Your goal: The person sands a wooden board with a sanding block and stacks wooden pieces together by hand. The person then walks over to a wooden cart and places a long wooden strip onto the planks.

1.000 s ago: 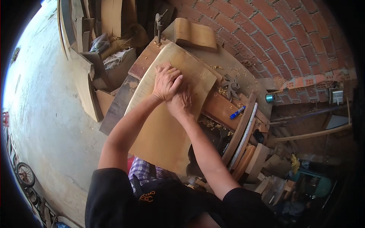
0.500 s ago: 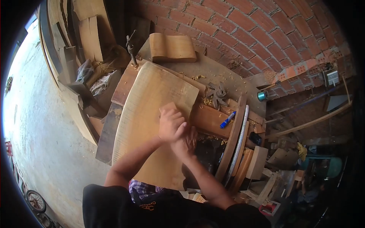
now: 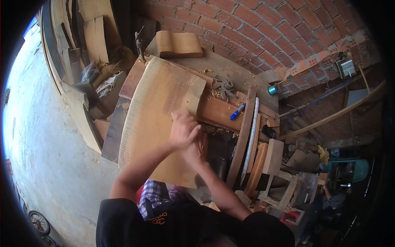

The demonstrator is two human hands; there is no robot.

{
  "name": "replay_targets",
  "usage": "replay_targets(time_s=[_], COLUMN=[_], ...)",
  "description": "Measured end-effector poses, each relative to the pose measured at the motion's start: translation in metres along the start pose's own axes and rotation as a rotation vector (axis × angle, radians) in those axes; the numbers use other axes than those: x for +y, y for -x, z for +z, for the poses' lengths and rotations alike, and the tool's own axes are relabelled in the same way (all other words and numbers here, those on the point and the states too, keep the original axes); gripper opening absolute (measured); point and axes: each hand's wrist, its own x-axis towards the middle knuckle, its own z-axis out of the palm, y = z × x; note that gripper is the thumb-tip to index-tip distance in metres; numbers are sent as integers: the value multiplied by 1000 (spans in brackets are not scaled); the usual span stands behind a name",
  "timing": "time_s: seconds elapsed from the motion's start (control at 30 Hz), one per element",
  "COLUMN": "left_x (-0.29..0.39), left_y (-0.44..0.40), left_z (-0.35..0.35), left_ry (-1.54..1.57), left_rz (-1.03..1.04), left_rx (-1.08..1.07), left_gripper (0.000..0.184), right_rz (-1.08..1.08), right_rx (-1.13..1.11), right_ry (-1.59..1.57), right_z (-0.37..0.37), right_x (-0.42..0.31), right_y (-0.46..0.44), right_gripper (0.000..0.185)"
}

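A broad, curved wooden panel (image 3: 144,119) lies across the bench, its left edge pale and rounded. My left hand (image 3: 186,126) is closed over my right hand (image 3: 199,147), and both press down together on the panel near its right edge. A small tan block (image 3: 180,111) pokes out just ahead of the knuckles. Most of it is hidden under the fingers, so I cannot tell whether it is wood or folded sandpaper. The right hand's fingers are largely covered by the left.
A blue marker (image 3: 237,112) and a dark metal star-shaped part (image 3: 226,89) lie among shavings right of the panel. A clamp (image 3: 140,45) rises at the far left corner, beside a curved wood block (image 3: 179,44). Long strips (image 3: 242,136) stand at right. A person (image 3: 334,199) is in the background.
My clasped hands have moved slightly towards me over the panel, and less of the tan block shows. The whole view has shifted a little.
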Motion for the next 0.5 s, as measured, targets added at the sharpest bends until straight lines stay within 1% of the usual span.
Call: replay_targets(time_s=[0.03,0.1,0.13,0.17,0.2,0.23,0.3,0.33,0.37,0.4,0.43,0.47,0.5], left_x=[22,53,58,59,57,48,19,1,-17,-40,-63,-83,-97], left_y=[33,85,96,99,91,77,35,6,-25,-56,-86,-119,-149], left_z=[-8,-18,-14,-11,-11,-10,-4,1,8,17,28,37,45], left_ry=[-17,4,15,30,14,11,-54,-20,20,45,70,54,34], left_rz=[-45,-16,-32,-50,-105,-100,-87,-24,34,64,90,116,141], left_rx=[-58,-6,13,27,-19,-24,-81,-8,59,69,78,89,101], left_gripper=[25,28,28,28,27,27,28,26,25,27,28,30,33], right_rz=[-74,-118,-122,-123,-120,-116,-97,-49,-44,-26,-103,-121,-15], right_rx=[-7,-171,-160,-196,-236,-230,-115,-71,-49,18,110,152,145], right_ry=[64,26,21,-6,-33,-38,71,77,66,22,0,-29,-11], right_z=[3,-3,-2,0,-3,-3,-3,-7,3,9,23,22,20], right_x=[0,-2,1,5,4,5,10,7,18,27,42,48,49], right_y=[41,101,104,105,100,85,34,1,-30,-63,-96,-133,-162], right_gripper=[50,48,48,47,46,46,46,48,56,64,69,67,65])
